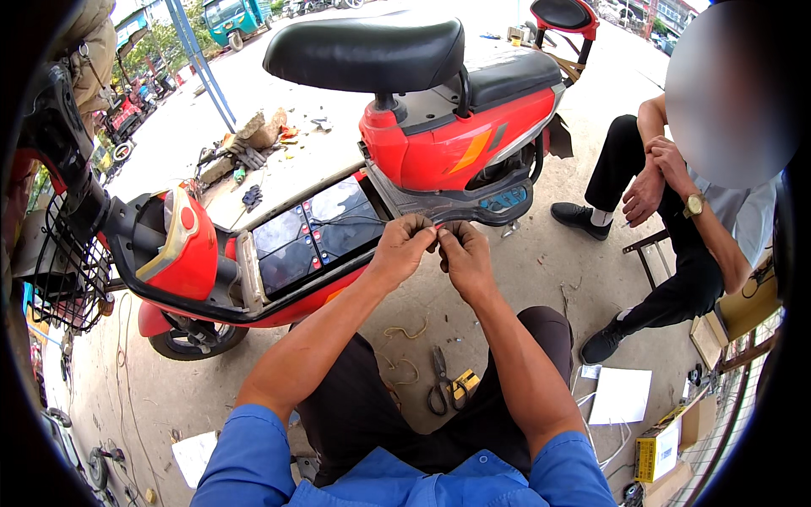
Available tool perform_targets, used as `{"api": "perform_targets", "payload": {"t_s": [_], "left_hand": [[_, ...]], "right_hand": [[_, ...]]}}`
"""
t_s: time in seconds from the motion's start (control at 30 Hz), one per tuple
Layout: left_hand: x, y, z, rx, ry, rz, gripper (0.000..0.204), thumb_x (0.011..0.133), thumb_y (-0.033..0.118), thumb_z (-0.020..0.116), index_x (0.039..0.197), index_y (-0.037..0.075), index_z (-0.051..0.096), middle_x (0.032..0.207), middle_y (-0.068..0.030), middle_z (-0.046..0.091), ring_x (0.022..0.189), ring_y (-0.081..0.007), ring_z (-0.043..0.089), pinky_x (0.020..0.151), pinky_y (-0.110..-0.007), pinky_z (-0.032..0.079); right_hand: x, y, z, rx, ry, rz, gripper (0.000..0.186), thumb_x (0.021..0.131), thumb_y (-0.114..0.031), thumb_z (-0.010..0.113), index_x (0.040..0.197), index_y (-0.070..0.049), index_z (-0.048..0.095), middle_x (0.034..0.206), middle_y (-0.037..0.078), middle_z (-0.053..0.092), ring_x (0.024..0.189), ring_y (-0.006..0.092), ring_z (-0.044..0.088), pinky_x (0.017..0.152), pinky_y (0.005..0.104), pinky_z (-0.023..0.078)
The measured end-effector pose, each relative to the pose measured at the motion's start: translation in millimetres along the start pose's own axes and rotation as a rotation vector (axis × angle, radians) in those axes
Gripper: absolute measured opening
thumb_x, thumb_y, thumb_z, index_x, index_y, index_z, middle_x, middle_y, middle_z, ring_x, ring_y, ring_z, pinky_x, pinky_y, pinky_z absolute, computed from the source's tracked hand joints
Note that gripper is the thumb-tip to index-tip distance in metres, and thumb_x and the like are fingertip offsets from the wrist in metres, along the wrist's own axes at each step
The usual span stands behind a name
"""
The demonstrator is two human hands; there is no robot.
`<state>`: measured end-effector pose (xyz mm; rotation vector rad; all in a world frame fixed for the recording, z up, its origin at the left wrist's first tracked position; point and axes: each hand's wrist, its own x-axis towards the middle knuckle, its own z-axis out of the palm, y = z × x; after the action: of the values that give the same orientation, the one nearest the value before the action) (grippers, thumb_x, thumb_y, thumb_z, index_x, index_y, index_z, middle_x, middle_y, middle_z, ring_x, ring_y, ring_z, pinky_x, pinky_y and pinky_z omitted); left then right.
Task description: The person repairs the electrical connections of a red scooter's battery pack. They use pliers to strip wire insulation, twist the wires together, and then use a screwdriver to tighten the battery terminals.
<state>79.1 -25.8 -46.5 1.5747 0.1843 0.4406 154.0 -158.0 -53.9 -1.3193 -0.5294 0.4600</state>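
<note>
My left hand (408, 245) and my right hand (466, 258) meet in front of the scooter, both closed in a pinch with fingertips together. Between them shows a small red bit, seemingly the end of a wire; the fingers hide most of it. Dark wires (359, 220) lead from the batteries toward my left hand. Several black batteries (283, 245) with red and blue terminals sit side by side in the uncovered floor compartment of a red electric scooter (414, 148). The scooter's black seat (367, 55) stands beyond my hands.
On the ground between my legs lie black-handled scissors (439, 380), a small yellow box (463, 384) and a string (407, 329). A seated person (667, 211) is at the right, hands together. White paper (621, 396) and a yellow carton (657, 452) lie lower right. Rubble (262, 131) lies behind the scooter.
</note>
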Motion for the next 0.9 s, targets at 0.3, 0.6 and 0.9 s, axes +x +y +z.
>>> {"api": "perform_targets", "payload": {"t_s": [0.3,0.6,0.9], "left_hand": [[1.7,-4.2,1.3,-0.034,-0.017,-0.010,0.017,0.098,0.013,0.058,0.097,-0.002,0.065,0.089,-0.0042,0.066,0.081,-0.0111,0.060,0.076,-0.028,0.050],[1.3,-6.7,2.8,-0.053,-0.022,0.013,0.018,0.102,0.016,0.057,0.101,-0.002,0.062,0.092,-0.0035,0.063,0.085,-0.0111,0.058,0.080,-0.028,0.049],[1.0,-3.0,-2.1,-0.087,-0.107,0.015,0.009,0.097,0.009,0.060,0.098,0.000,0.062,0.088,-0.0024,0.062,0.082,-0.0101,0.057,0.078,-0.027,0.048]], "right_hand": [[0.1,0.0,0.7,0.025,-0.006,0.012,0.021,0.100,-0.017,0.059,0.092,0.002,0.062,0.072,0.001,0.059,0.057,0.0059,0.049,0.048,0.0250,0.041],[1.4,1.5,0.0,0.071,-0.001,-0.001,0.020,0.100,-0.017,0.058,0.088,-0.001,0.059,0.071,0.001,0.057,0.057,0.0062,0.048,0.048,0.0248,0.041],[2.4,2.2,-1.9,0.033,0.001,-0.018,0.019,0.100,-0.016,0.058,0.088,-0.001,0.059,0.072,0.001,0.059,0.056,0.0061,0.049,0.049,0.0248,0.041]]}}
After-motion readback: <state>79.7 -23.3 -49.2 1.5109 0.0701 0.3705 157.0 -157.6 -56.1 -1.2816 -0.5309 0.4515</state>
